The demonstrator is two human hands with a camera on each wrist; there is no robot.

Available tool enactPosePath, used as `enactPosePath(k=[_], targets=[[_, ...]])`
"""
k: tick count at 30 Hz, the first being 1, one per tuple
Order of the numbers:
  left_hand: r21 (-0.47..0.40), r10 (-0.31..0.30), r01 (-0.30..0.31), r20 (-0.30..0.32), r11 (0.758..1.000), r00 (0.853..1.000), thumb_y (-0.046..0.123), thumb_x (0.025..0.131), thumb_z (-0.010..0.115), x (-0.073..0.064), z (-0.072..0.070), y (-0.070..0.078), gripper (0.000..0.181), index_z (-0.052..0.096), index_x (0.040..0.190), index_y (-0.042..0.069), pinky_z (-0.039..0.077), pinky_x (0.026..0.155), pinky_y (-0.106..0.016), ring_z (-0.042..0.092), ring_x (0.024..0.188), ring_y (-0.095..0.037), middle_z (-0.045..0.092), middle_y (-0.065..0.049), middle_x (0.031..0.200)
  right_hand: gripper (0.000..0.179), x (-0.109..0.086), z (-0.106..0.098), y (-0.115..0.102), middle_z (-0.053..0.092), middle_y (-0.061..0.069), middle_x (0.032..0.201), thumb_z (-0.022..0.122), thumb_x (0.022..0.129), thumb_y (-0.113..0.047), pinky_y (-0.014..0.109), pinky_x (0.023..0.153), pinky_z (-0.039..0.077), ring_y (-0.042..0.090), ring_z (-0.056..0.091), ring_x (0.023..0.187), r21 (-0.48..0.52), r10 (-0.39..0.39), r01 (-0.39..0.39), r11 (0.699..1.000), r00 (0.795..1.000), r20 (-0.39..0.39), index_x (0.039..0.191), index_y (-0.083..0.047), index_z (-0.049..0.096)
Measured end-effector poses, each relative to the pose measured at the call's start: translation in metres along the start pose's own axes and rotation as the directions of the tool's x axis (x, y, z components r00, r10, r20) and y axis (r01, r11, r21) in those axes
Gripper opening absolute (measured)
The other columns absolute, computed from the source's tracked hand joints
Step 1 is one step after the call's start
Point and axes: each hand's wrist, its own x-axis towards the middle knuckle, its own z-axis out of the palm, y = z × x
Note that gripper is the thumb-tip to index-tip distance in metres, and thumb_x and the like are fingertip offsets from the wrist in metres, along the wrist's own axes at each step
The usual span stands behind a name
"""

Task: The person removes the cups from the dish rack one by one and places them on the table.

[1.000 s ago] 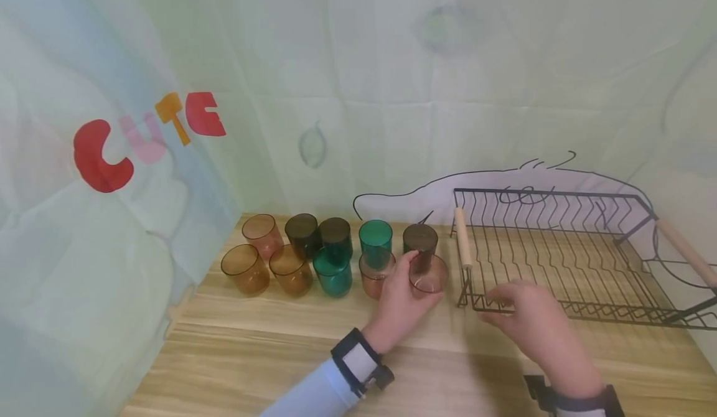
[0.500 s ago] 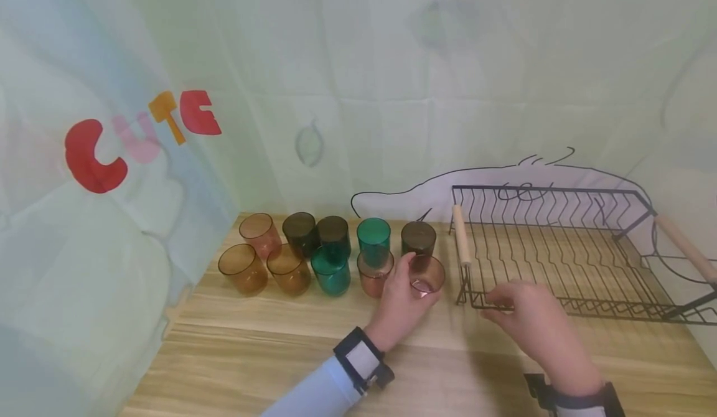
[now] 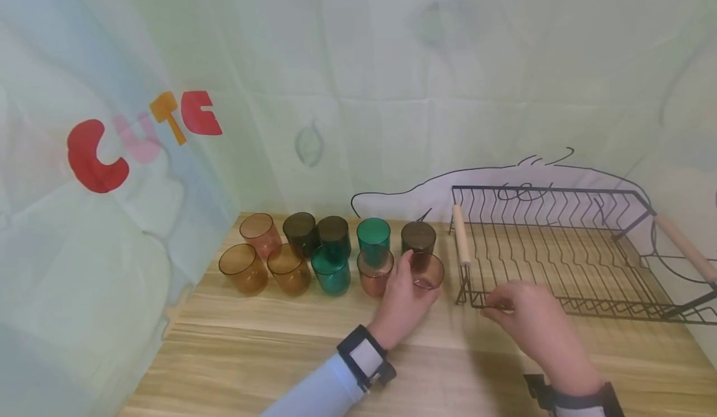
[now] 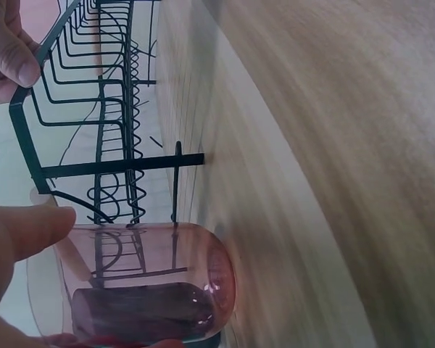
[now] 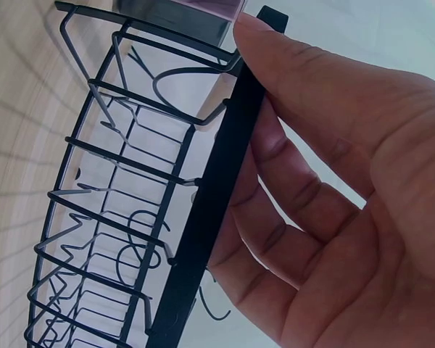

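My left hand (image 3: 404,305) holds a clear pink glass (image 3: 428,271) between thumb and fingers at the right end of the front row of glasses. In the left wrist view the glass (image 4: 148,254) stands with its base close to the wooden tabletop, the thumb near its rim. Directly behind it is a dark brown glass (image 3: 417,235). My right hand (image 3: 529,317) pinches the front rail of a black wire dish rack (image 3: 551,249); the right wrist view shows the thumb on the flat black rail (image 5: 225,156) and the fingers curled behind it.
Left of my left hand stand another pink glass (image 3: 374,277), a green glass (image 3: 373,236), a teal glass (image 3: 331,274), two amber glasses (image 3: 243,271) and more dark ones. The rack has wooden handles (image 3: 462,236) at its ends. A printed cloth (image 3: 364,124) hangs behind the table.
The head view has drifted slightly. My left hand and the pink glass have shifted only a little, the glass's tilt changing slightly. The right hand stays on the rack's rail.
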Motion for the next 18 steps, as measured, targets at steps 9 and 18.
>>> enactPosePath(k=[9, 18], targets=[[0.018, -0.012, 0.012, -0.001, 1.0, 1.0, 0.033, 0.079, 0.073, 0.004, 0.001, -0.002, 0.09, 0.019, 0.146, 0.004, 0.031, 0.1, -0.031, 0.034, 0.127, -0.02, 0.032, -0.017, 0.143, 0.011, 0.002, 0.001, 0.0, 0.062, -0.011, 0.084, 0.076, 0.074, -0.025, 0.038, 0.07, 0.05, 0.009, 0.057, 0.075, 0.008, 0.016, -0.016, 1.0, 1.0, 0.012, 0.079, -0.026, 0.066], [0.011, 0.012, -0.013, 0.046, 1.0, 0.999, 0.038, 0.079, 0.071, 0.001, -0.013, 0.008, 0.097, 0.012, 0.147, 0.001, 0.03, 0.101, -0.036, 0.031, 0.129, -0.022, 0.029, -0.019, 0.145, 0.015, 0.003, 0.003, 0.005, 0.064, -0.007, 0.088, 0.075, 0.076, -0.032, 0.038, 0.071, 0.05, 0.012, 0.059, 0.08, 0.01, 0.013, -0.013, 1.0, 1.0, -0.017, 0.086, -0.022, 0.068]])
